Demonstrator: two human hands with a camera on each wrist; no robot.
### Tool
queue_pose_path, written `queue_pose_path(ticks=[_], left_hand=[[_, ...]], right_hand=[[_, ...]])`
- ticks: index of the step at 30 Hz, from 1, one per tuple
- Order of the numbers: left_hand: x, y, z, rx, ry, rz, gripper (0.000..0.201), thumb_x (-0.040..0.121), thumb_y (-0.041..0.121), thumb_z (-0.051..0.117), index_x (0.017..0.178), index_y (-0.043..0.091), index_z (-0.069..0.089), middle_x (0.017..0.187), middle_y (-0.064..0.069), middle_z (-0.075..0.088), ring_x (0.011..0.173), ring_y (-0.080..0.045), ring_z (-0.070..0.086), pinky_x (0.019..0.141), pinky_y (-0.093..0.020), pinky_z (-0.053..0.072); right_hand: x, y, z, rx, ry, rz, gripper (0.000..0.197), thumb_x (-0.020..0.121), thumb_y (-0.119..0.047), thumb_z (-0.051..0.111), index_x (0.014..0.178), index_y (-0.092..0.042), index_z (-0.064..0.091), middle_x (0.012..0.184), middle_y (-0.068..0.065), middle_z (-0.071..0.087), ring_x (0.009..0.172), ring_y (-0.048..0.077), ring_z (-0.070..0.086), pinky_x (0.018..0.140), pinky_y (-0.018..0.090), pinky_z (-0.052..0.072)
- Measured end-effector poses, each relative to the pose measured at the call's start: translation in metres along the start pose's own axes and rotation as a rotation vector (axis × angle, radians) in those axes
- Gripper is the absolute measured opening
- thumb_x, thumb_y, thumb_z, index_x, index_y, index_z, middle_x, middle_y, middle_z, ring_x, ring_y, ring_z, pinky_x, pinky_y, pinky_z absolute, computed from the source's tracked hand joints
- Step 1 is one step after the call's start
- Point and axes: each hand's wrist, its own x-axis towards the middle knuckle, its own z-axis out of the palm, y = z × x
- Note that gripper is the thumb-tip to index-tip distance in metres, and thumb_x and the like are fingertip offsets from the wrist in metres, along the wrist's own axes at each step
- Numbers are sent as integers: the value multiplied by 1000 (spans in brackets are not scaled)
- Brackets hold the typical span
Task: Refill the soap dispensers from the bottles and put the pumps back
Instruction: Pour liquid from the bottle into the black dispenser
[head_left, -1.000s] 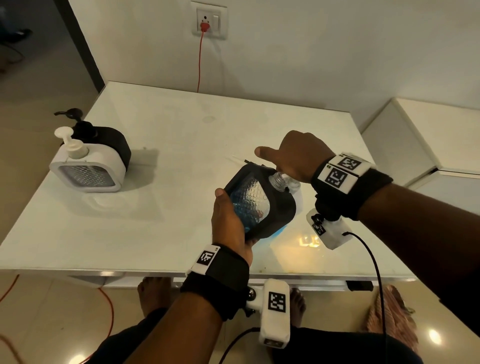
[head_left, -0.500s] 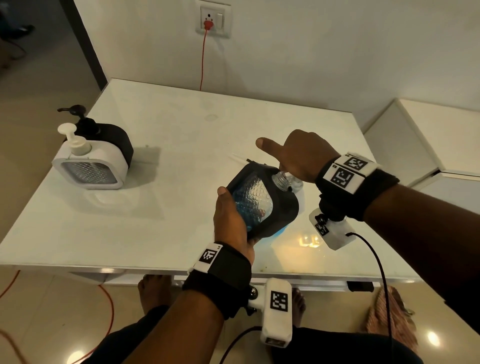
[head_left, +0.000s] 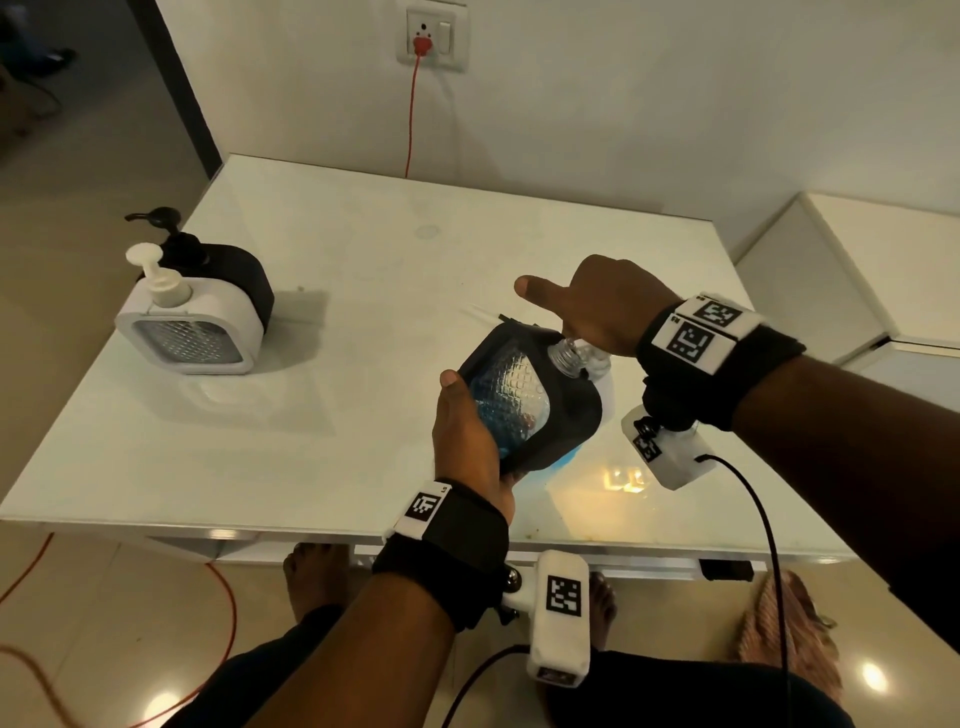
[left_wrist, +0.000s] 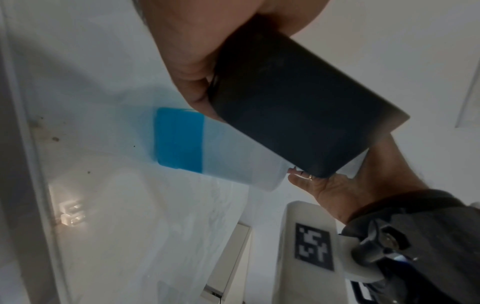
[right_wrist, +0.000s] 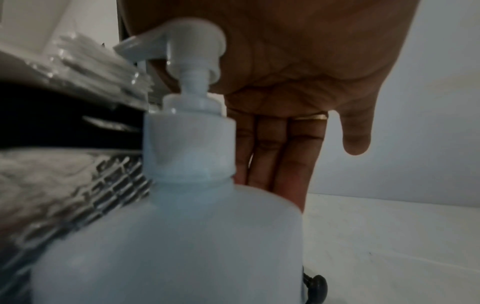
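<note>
Above the near middle of the white bench (head_left: 363, 322), the left hand (head_left: 467, 436) grips a black soap dispenser (head_left: 524, 405) from below, fingers curled round its lower edge, and holds it tilted with its open threaded neck (head_left: 566, 353) pointing up to the right. Blue liquid shows through the dispenser's clear textured window. The right hand (head_left: 597, 306) sits over that neck with thumb stretched out to the left; the right wrist view shows its fingers (right_wrist: 283, 156) lying straight and close together behind a white pump bottle (right_wrist: 182, 236), whether they press on it I cannot tell. The left wrist view shows that bottle (left_wrist: 197, 144) with blue soap at its lower end, beside the dispenser's dark base. At the far left of the bench stand a white dispenser (head_left: 187, 332) and a second black dispenser (head_left: 239, 280) touching behind it, both with pumps on.
</note>
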Motion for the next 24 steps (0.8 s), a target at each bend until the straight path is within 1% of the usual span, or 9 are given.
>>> queue_pose_path(ticks=[3,5,7,11,13,15,16,20,24], left_hand=[[-2,2,1,-3,-14,5,56,105,69,30,139,34,59,134,-8,66,118,-35,66,83,-43,61],[-1,2,1,-4,-20,2,57,105,69,30,140,34,58,136,-9,65,118,-35,66,88,-47,61],[-1,1,0,-1,-22,-5,58,105,70,30,141,34,57,137,-10,64,120,-36,65,93,-50,61],[2,-1,-1,-1,-20,4,58,104,71,30,140,35,59,136,-9,66,118,-35,66,92,-51,62],[3,-2,-1,0,-17,11,58,104,71,30,140,35,59,135,-9,66,117,-35,67,95,-55,60],[4,-3,-1,-7,-18,16,58,104,71,31,141,36,58,136,-10,65,118,-36,67,96,-57,60],[4,-3,-1,-10,-18,15,58,104,71,31,142,36,58,137,-10,65,119,-37,66,96,-57,60],[3,-2,-2,-12,-19,23,58,104,70,30,143,35,56,138,-10,64,120,-37,65,95,-54,60],[5,-3,-1,-11,-17,17,57,105,70,31,142,35,57,136,-10,66,119,-37,67,90,-53,63]], right_hand=[[-4,0,0,-41,37,10,77,90,-77,41,64,-7,60,63,7,61,68,26,61,78,40,50],[-5,0,1,-55,59,13,78,90,-78,40,65,-8,60,64,7,62,69,26,63,79,41,52],[-6,0,1,-44,54,6,85,88,-84,30,66,-8,63,68,7,65,70,26,64,82,43,53],[-3,2,-1,30,12,-19,110,79,-92,8,77,-1,70,78,11,72,76,27,68,91,46,51],[-2,3,-2,71,-5,-14,120,70,-97,2,80,-1,72,79,11,73,78,27,68,93,48,50],[-2,3,0,93,2,-17,123,60,-101,-4,75,-5,71,78,8,73,78,26,67,95,49,49],[-2,4,2,91,20,-18,120,61,-101,-4,73,-7,70,77,6,72,77,25,67,94,49,49],[-9,5,6,42,128,1,97,82,-90,11,65,-11,65,71,5,69,71,25,65,85,46,53],[-9,4,5,0,119,-4,87,88,-85,22,62,-10,57,68,7,66,68,27,64,83,46,54]])
